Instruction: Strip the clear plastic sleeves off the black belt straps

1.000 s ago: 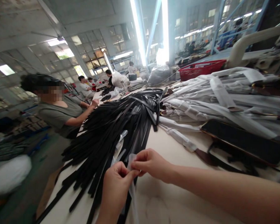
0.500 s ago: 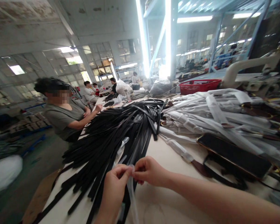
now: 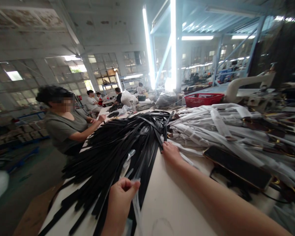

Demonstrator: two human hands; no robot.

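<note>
My left hand, low in the middle of the view, pinches the top end of a clear plastic sleeve that hangs down toward the bottom edge. Farther forward, my right hand has its fingers curled at the end of a black strap on the right side of the pile. A large heap of black straps fans out across the white table. Another piece of clear plastic lies on the straps just beyond my left hand.
White-wrapped straps are heaped at the right, with a dark flat case in front. Behind them are a red basket and a sewing machine. A person in a grey shirt works across the table at the left.
My right hand has left the plastic sleeve and moved forward to the black strap's end. My left hand still holds the sleeve. The view has shifted slightly.
</note>
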